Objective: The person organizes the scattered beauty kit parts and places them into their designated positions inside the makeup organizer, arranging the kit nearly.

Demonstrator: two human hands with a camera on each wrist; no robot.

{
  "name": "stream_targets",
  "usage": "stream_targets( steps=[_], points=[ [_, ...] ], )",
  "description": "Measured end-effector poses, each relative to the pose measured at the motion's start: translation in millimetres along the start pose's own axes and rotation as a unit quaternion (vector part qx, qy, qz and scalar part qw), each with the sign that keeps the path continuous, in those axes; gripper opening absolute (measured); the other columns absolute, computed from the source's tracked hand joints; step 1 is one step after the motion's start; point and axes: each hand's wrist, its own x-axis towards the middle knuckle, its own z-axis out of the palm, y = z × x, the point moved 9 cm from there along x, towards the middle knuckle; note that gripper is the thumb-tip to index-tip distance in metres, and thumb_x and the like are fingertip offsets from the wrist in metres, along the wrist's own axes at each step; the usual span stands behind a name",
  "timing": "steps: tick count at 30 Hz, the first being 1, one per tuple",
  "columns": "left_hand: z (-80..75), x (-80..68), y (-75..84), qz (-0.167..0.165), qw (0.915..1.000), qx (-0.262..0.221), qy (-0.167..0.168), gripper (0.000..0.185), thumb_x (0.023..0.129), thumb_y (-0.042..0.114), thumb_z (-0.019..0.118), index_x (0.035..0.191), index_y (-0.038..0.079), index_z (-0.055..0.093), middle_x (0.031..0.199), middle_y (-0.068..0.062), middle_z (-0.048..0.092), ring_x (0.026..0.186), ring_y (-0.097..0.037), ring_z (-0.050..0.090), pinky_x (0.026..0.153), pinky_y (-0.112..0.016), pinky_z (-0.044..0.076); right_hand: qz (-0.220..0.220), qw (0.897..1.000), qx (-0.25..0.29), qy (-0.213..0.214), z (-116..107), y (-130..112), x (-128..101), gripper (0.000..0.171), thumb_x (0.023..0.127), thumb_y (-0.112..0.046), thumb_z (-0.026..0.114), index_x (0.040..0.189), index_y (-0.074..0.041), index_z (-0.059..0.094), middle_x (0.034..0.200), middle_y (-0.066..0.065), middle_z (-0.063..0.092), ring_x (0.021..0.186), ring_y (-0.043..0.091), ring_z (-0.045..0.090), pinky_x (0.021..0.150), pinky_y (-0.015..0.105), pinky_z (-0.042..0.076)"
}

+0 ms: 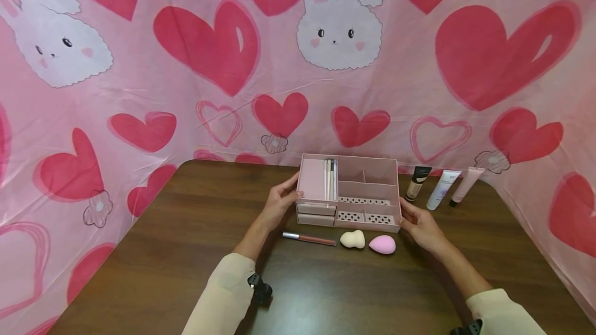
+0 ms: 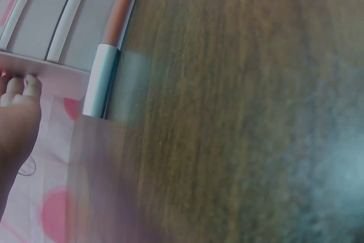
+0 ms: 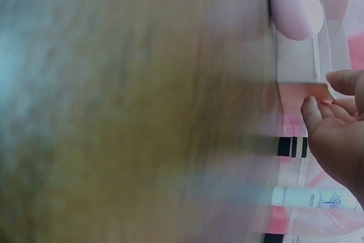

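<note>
A pink makeup organizer point(image 1: 313, 180) with two small drawers at its left front stands toward the back of the table. Several slim makeup brushes point(image 1: 331, 180) sit in its narrow slot. My left hand point(image 1: 277, 204) grips its left side, thumb over the top edge. At the lower right side, my right hand point(image 1: 422, 227) holds the wall with bent fingers. In the right wrist view, the right hand's fingertips point(image 3: 310, 109) touch that side wall. Just before the organizer lie a lip gloss tube point(image 1: 316, 240), a cream makeup sponge point(image 1: 352, 239) and a pink makeup sponge point(image 1: 383, 244).
To the right stand a black tube point(image 1: 417, 184), a white tube point(image 1: 443, 190) and a pink tube point(image 1: 466, 186). A pink cloth point(image 1: 298, 79) with hearts and rabbits hangs behind the brown wooden table point(image 1: 153, 262).
</note>
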Motion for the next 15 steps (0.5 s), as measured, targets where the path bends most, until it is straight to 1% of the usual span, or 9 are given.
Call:
stream_targets(
  steps=[2, 4, 6, 8, 9, 11, 13, 15],
  points=[
    [0.6, -0.1, 0.1, 0.001, 1.0000, 0.003, 0.004, 0.062, 0.092, -0.008, 0.054, 0.152, -0.009, 0.036, 0.162, -0.023, 0.033, 0.125, -0.004, 0.053, 0.102, -0.014, 0.046, -0.005, 0.999, -0.020, 0.025, -5, -5, -1, 0.057, 0.094, 0.011, 0.055, 0.147, 0.019, 0.035, 0.148, 0.041, 0.040, 0.135, 0.029, 0.045, 0.088, -0.001, 0.041],
    [1.4, -0.3, 0.2, 0.001, 1.0000, 0.001, 0.007, 0.063, 0.092, -0.007, 0.055, 0.152, -0.008, 0.037, 0.162, -0.022, 0.035, 0.119, -0.001, 0.055, 0.100, -0.013, 0.047, -0.015, 0.998, -0.032, 0.059, -11, -13, -3, 0.054, 0.095, 0.008, 0.057, 0.146, 0.016, 0.041, 0.146, 0.039, 0.046, 0.131, 0.010, 0.050, 0.087, -0.002, 0.040],
    [2.6, -0.1, 0.8, 0.005, 1.0000, 0.000, 0.007, 0.063, 0.092, -0.007, 0.055, 0.152, -0.008, 0.037, 0.162, -0.022, 0.034, 0.115, 0.000, 0.056, 0.099, -0.013, 0.047, -0.035, 0.994, -0.033, 0.094, -16, -23, -5, 0.050, 0.095, 0.007, 0.057, 0.143, 0.014, 0.047, 0.144, 0.037, 0.050, 0.123, -0.009, 0.051, 0.087, -0.003, 0.040],
    [3.2, -0.2, 1.1, 0.006, 0.9999, -0.001, 0.009, 0.063, 0.091, -0.007, 0.054, 0.152, -0.008, 0.036, 0.162, -0.022, 0.034, 0.114, 0.000, 0.056, 0.099, -0.013, 0.047, -0.062, 0.991, -0.025, 0.117, -16, -36, -6, 0.044, 0.095, 0.008, 0.058, 0.139, 0.013, 0.053, 0.140, 0.037, 0.055, 0.113, -0.021, 0.049, 0.087, -0.002, 0.042],
    [3.2, -0.3, 0.9, 0.006, 0.9999, -0.002, 0.010, 0.063, 0.091, -0.008, 0.054, 0.152, -0.008, 0.036, 0.162, -0.022, 0.034, 0.113, 0.000, 0.056, 0.099, -0.013, 0.047, -0.075, 0.989, -0.019, 0.123, -15, -41, -7, 0.042, 0.094, 0.009, 0.058, 0.136, 0.012, 0.056, 0.137, 0.037, 0.057, 0.110, -0.024, 0.048, 0.087, -0.001, 0.043],
    [3.2, -0.6, 0.9, 0.006, 0.9999, -0.003, 0.014, 0.064, 0.091, -0.008, 0.054, 0.152, -0.008, 0.036, 0.162, -0.022, 0.035, 0.115, 0.000, 0.056, 0.099, -0.013, 0.047, -0.097, 0.988, -0.010, 0.120, -8, -52, -8, 0.038, 0.094, 0.011, 0.058, 0.132, 0.012, 0.060, 0.132, 0.037, 0.061, 0.108, -0.024, 0.051, 0.087, 0.000, 0.045],
    [3.1, -1.0, 0.6, 0.004, 0.9998, -0.004, 0.017, 0.064, 0.091, -0.008, 0.054, 0.152, -0.008, 0.037, 0.162, -0.021, 0.035, 0.115, -0.001, 0.055, 0.099, -0.013, 0.047, -0.108, 0.989, -0.012, 0.104, 2, -60, -9, 0.035, 0.094, 0.009, 0.058, 0.128, 0.009, 0.063, 0.127, 0.034, 0.065, 0.108, -0.020, 0.054, 0.087, 0.002, 0.047],
    [3.4, -1.3, 0.9, 0.004, 0.9998, -0.005, 0.018, 0.064, 0.090, -0.007, 0.054, 0.152, -0.008, 0.036, 0.162, -0.022, 0.035, 0.117, -0.003, 0.055, 0.099, -0.013, 0.047, -0.118, 0.989, -0.030, 0.081, 15, -67, -11, 0.033, 0.094, 0.006, 0.061, 0.127, 0.005, 0.066, 0.124, 0.029, 0.069, 0.109, -0.013, 0.060, 0.087, 0.006, 0.049]
  ],
)
